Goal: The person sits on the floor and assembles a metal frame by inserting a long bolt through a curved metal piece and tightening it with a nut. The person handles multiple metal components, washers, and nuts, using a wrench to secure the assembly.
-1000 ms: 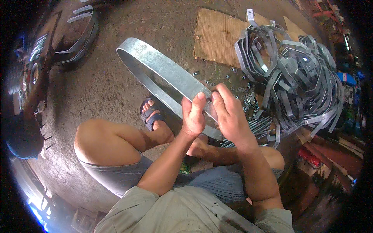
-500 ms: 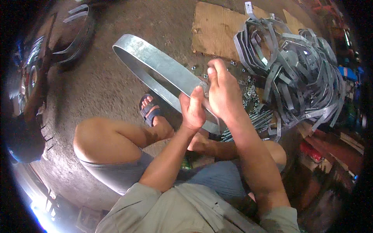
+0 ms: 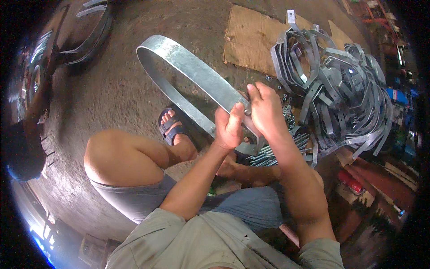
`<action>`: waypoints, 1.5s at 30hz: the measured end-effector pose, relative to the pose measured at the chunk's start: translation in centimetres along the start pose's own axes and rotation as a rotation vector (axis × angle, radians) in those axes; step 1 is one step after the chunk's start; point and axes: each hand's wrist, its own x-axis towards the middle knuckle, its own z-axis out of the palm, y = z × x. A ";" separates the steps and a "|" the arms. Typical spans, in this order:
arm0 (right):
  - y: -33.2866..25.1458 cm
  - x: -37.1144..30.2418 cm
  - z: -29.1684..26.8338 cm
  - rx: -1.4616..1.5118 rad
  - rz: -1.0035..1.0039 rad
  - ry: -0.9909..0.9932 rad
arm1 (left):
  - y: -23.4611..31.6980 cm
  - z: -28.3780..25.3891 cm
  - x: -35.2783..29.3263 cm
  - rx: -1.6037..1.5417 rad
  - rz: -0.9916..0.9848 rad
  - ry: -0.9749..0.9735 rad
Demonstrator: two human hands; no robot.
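A galvanized metal band clamp [image 3: 190, 59], bent into a long loop, is held up in front of me, its rounded end pointing far left. My left hand [image 3: 229, 129] grips it near its end, thumb pressed on the flat outer face. Close beside that thumb a small bolt [image 3: 247, 111] shows at the band's joint. My right hand [image 3: 268, 111] is closed around this same end, fingers curled at the bolt. What its fingertips pinch behind the band is hidden.
Finished-looking bent metal brackets [image 3: 345, 94] lie heaped at the right. Nuts [image 3: 286, 112] and threaded bolts [image 3: 280, 150] lie on the floor by my right forearm. Flat cardboard [image 3: 248, 38] is at the far side. More curved bands [image 3: 96, 42] are at far left; my sandalled foot [image 3: 174, 127] is below the clamp.
Both hands and the band clamp have shifted slightly right, with the hands a little nearer to me. My right hand's fingers have curled lower around the joint.
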 end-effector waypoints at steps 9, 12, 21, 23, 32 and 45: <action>1.4 1.9 0.6 0.046 -0.091 0.116 | -1.6 0.3 1.2 0.077 0.048 0.004; 1.9 2.2 0.1 0.153 -0.108 0.071 | -1.1 0.6 1.3 0.100 0.053 -0.046; 3.4 0.7 -0.8 0.276 -0.081 0.000 | -1.6 0.5 1.3 0.044 0.042 -0.070; 3.2 0.9 -0.3 0.231 -0.065 0.055 | -1.1 0.6 1.2 0.076 0.029 -0.063; 2.9 1.7 0.6 0.030 -0.127 0.074 | -2.1 0.3 1.6 0.102 -0.009 -0.093; 7.4 4.7 3.8 0.168 -0.141 0.100 | -4.8 -0.1 2.1 0.137 0.045 -0.042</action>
